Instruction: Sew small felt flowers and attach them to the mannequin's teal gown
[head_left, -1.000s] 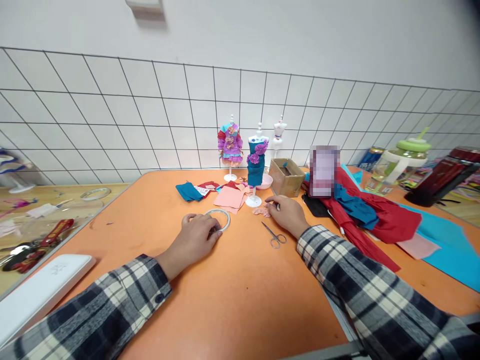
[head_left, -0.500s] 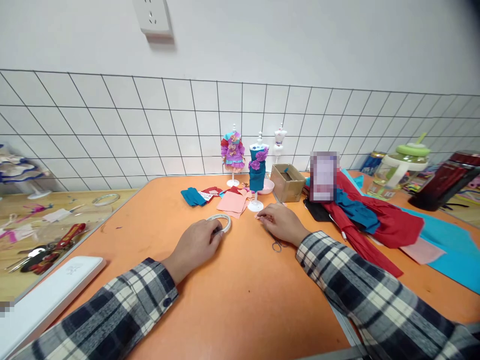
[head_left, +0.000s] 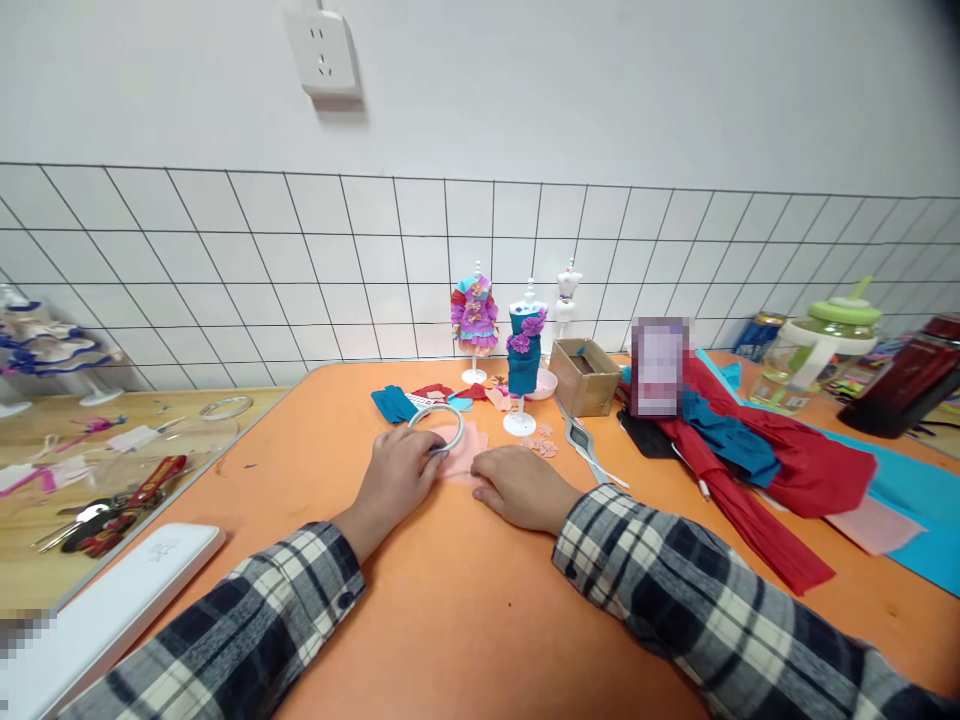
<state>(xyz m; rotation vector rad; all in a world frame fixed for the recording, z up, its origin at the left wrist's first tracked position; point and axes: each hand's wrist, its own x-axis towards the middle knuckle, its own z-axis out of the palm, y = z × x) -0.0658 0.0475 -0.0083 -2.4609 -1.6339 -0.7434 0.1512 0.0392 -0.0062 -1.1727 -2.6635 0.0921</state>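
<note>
head view, thin pale tape ring (head_left: 456, 443), round, open-centred, left hand (head_left: 399, 474) gripping it

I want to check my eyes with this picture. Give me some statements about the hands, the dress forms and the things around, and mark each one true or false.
1. The left hand holds a white ring-shaped roll. True.
2. The dress form nearest to the hands wears red. False: this dress form wears teal, with purple flowers.
3. The cardboard box is open at the top. True.
4. The right hand is on the green-lidded bottle. False: the right hand is beside the pink sheet.
5. The red strap lies left of the orange table. True.
</note>
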